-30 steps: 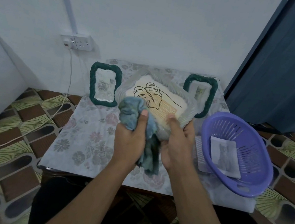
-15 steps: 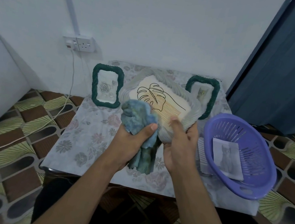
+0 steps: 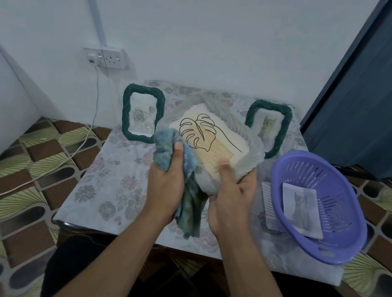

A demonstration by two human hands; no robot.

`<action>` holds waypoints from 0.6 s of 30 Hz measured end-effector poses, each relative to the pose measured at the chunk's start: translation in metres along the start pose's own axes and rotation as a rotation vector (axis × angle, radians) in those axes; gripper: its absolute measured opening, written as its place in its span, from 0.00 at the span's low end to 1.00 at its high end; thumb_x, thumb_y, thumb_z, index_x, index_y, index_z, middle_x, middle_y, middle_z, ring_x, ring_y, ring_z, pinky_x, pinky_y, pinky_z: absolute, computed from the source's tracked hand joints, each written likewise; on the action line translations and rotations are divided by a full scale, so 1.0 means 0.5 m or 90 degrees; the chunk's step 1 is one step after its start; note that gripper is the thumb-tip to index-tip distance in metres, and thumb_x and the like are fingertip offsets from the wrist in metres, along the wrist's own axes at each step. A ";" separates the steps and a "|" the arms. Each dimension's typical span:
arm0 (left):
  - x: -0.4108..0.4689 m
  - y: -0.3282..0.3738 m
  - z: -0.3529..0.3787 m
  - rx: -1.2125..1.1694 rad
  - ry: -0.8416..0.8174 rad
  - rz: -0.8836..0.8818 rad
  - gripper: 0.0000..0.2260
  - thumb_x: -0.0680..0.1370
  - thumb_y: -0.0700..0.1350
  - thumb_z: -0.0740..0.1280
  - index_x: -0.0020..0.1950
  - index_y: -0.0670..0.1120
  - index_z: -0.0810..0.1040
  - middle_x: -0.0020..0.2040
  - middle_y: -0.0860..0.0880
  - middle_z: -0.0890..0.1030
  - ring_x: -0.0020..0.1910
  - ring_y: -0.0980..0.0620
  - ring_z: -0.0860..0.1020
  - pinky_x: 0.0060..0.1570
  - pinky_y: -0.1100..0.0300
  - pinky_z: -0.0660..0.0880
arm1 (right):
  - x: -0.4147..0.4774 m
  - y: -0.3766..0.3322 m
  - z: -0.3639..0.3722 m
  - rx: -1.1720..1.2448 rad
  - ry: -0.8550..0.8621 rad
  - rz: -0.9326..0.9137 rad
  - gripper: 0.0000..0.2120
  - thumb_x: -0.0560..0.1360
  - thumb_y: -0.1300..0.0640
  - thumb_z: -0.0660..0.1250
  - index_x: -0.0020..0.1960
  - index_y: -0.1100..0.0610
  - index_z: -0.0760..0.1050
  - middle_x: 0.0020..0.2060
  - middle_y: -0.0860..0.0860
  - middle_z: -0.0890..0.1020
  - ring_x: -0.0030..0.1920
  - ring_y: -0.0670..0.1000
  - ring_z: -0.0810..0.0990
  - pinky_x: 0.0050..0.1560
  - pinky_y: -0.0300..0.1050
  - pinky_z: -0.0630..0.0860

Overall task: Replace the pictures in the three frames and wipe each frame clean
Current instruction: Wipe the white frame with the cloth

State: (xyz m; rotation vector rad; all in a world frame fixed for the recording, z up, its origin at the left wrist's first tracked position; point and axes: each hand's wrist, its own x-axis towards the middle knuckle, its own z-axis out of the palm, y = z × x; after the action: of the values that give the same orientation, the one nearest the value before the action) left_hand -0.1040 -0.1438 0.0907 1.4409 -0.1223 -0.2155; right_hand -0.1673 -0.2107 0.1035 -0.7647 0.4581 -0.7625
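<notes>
The left hand (image 3: pixel 164 189) is clamped round a bunched blue cloth (image 3: pixel 164 149), pressed to the near-left rim of the pale frame (image 3: pixel 249 153). The right hand (image 3: pixel 232 198) grips that frame's near edge, thumb on the leaf picture (image 3: pixel 200 131), holding it tilted above the table's (image 3: pixel 109 181) middle. Wiping well likely means firm support and strokes following the ribbed rim.

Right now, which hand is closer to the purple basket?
Right. The right hand holds the pale frame, next to the basket; the left hand grips the cloth farther off.
</notes>
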 end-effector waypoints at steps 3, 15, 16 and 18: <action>0.015 -0.002 -0.020 -0.139 -0.008 -0.101 0.17 0.81 0.59 0.61 0.62 0.51 0.78 0.55 0.47 0.84 0.56 0.49 0.82 0.60 0.47 0.77 | 0.001 -0.008 -0.008 -0.016 -0.006 -0.009 0.22 0.81 0.69 0.62 0.71 0.55 0.69 0.60 0.53 0.83 0.61 0.54 0.82 0.63 0.60 0.77; 0.040 0.012 -0.075 -0.145 -0.250 -0.128 0.21 0.78 0.58 0.61 0.59 0.44 0.81 0.55 0.42 0.84 0.55 0.44 0.83 0.58 0.45 0.78 | 0.016 -0.028 -0.021 -0.006 -0.020 -0.014 0.23 0.80 0.69 0.61 0.72 0.53 0.68 0.55 0.47 0.85 0.58 0.51 0.83 0.60 0.58 0.79; 0.034 0.015 -0.070 -0.122 -0.243 -0.112 0.18 0.76 0.54 0.65 0.58 0.43 0.80 0.52 0.44 0.85 0.51 0.45 0.83 0.56 0.46 0.79 | 0.016 -0.027 -0.021 -0.013 -0.021 -0.016 0.22 0.80 0.69 0.61 0.72 0.54 0.68 0.56 0.49 0.85 0.59 0.52 0.83 0.61 0.60 0.78; 0.025 0.016 -0.061 -0.100 -0.200 -0.070 0.15 0.71 0.48 0.72 0.56 0.44 0.80 0.50 0.47 0.85 0.52 0.47 0.84 0.53 0.49 0.80 | 0.017 -0.024 -0.024 -0.026 -0.028 -0.022 0.20 0.80 0.69 0.61 0.70 0.55 0.70 0.58 0.51 0.84 0.60 0.53 0.82 0.63 0.62 0.76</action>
State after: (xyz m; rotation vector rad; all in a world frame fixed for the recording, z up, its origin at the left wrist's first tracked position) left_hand -0.0847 -0.1159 0.0943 1.2506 -0.2759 -0.5303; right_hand -0.1743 -0.2283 0.1039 -0.8276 0.4223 -0.7694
